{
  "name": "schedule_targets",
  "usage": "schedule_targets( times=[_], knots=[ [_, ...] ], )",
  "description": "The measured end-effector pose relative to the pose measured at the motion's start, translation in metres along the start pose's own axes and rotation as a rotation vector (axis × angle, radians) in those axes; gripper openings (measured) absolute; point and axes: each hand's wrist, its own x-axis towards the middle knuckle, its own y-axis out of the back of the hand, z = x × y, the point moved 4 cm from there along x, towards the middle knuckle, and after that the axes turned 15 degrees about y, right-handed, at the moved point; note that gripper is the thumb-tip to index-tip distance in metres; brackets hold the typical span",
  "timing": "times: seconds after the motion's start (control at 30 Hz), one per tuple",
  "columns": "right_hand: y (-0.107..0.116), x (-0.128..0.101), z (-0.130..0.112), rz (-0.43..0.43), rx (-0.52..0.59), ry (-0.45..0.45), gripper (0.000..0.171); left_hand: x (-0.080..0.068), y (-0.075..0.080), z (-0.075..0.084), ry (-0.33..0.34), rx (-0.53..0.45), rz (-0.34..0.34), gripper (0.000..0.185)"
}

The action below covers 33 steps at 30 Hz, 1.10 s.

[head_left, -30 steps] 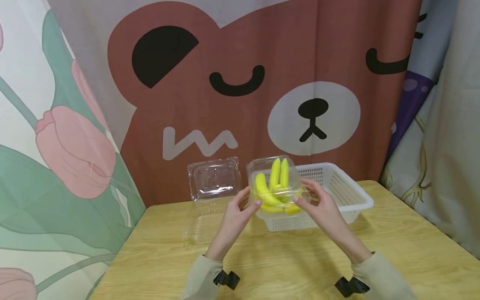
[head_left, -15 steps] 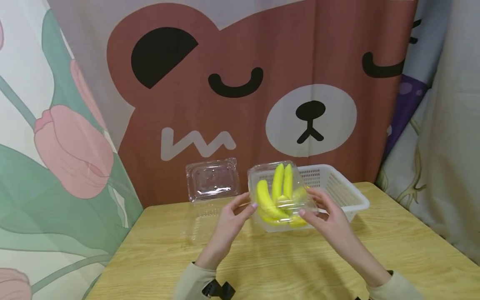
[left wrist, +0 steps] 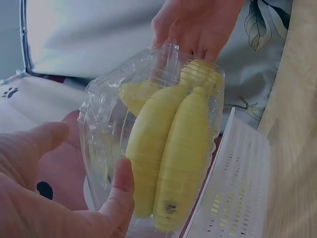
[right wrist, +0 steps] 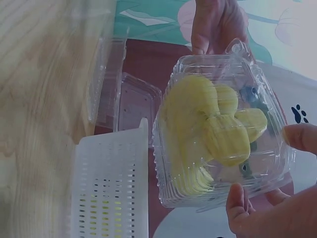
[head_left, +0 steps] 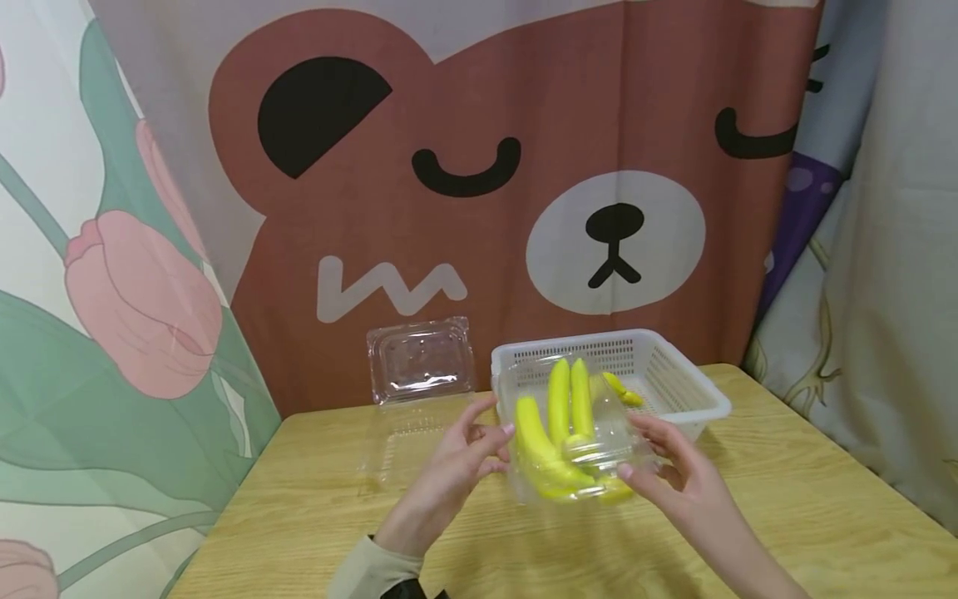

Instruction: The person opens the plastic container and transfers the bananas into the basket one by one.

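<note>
At 7 o'clock from the basket, L hand & R hand fingers pinch the clear box of bananas, prob. to move it; next needs gentle put-down.

Held container: thin clear plastic, glossy, with ribbed walls; second container: likewise clear, glossy plastic; bananas: smooth, faintly sheened; basket: perforated plastic, satin; bench: smooth, wood-grained; curtain: matt cloth.

Basket blocks beyond clamshell; near table offers room.
</note>
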Motion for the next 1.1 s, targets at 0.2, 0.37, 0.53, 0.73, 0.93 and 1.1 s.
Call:
schedule_targets(
  times=[0.2,0.37,0.53,0.73,0.93,1.1],
  knots=[
    [0.006,-0.013,-0.001,-0.003,-0.021,-0.030,0.043,-0.009,-0.007,-0.006,0.039,-0.020,-0.023,0.088],
    [0.013,-0.017,0.003,0.001,0.036,-0.129,0.034,-0.017,-0.012,-0.010,0.050,0.013,-0.061,0.089],
    [0.016,-0.019,0.009,-0.045,0.097,-0.314,0.039,-0.026,-0.017,-0.016,0.052,0.051,-0.109,0.092],
    [0.017,-0.023,0.017,-0.124,0.089,-0.426,0.048,-0.032,-0.024,-0.028,0.055,0.070,-0.132,0.095],
    [0.013,-0.030,0.023,-0.164,0.066,-0.389,0.046,-0.035,-0.025,-0.040,0.052,0.081,-0.149,0.097],
    [0.011,-0.038,0.032,-0.228,0.081,-0.336,0.047,-0.032,-0.023,-0.053,0.073,0.088,-0.153,0.100]
  ],
)
